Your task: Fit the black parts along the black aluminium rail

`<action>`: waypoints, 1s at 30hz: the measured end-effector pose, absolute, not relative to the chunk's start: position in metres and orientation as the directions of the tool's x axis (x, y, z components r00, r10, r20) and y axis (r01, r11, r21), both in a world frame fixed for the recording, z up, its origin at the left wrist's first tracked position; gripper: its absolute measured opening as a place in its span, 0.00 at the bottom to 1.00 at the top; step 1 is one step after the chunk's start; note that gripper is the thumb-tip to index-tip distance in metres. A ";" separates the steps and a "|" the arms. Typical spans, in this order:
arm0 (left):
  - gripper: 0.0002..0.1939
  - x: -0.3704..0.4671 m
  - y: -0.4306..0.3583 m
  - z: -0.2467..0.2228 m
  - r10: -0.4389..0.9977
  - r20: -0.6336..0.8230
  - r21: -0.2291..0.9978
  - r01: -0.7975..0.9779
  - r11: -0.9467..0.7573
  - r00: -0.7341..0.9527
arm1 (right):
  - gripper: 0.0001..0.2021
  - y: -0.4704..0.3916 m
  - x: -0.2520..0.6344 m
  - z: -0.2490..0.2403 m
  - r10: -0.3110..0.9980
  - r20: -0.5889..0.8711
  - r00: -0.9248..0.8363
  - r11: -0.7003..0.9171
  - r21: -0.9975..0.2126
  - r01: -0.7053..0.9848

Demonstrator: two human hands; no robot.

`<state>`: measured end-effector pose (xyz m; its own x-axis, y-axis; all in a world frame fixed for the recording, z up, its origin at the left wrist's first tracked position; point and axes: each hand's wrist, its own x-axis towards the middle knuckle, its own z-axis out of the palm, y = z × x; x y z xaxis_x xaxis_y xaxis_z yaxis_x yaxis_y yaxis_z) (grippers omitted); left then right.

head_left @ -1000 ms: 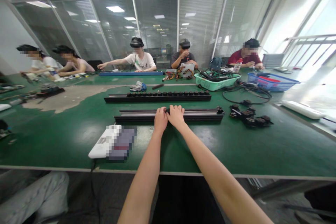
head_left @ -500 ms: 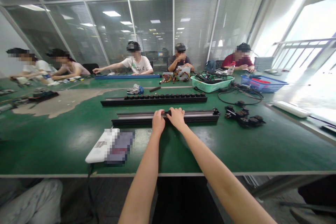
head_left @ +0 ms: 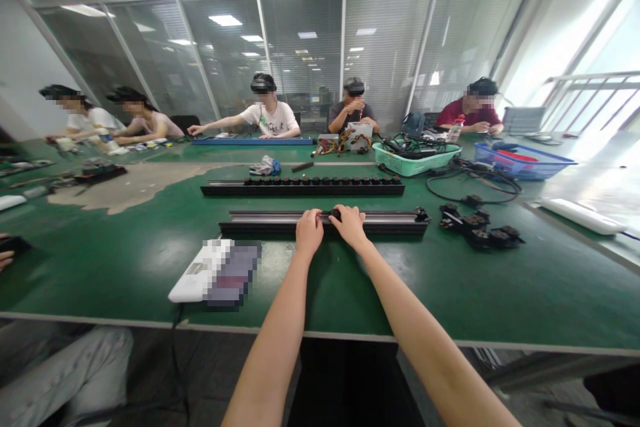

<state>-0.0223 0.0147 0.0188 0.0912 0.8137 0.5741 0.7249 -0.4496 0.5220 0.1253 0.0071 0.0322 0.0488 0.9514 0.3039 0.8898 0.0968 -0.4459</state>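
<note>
A long black rail (head_left: 270,221) with a shiny channel along its top lies crosswise in front of me. My left hand (head_left: 309,230) is closed over the middle of the rail, fingers curled on its far side. Just to its right, my right hand (head_left: 350,223) grips a small black round part (head_left: 335,213) in the channel; its fingers partly hide the part. At the rail's right end sits another small black piece (head_left: 423,215). Several loose black parts (head_left: 480,227) lie in a cluster right of the rail.
Behind lies a second black rail (head_left: 300,191) filled with black parts. A white device (head_left: 193,280) and a dark phone-like slab (head_left: 233,277) sit front left. Farther back are a green basket (head_left: 415,163), a blue basket (head_left: 530,163), cables and several people at work.
The view has shifted, so the table's things sit slightly farther right. My right hand's fingers have spread a little, showing the small black part; both hands stay at the rail's middle.
</note>
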 end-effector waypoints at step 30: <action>0.15 -0.024 0.015 0.019 0.819 0.552 0.495 0.728 -0.474 0.157 | 0.15 0.005 0.137 0.033 0.946 0.321 0.052 0.093 -0.421 0.902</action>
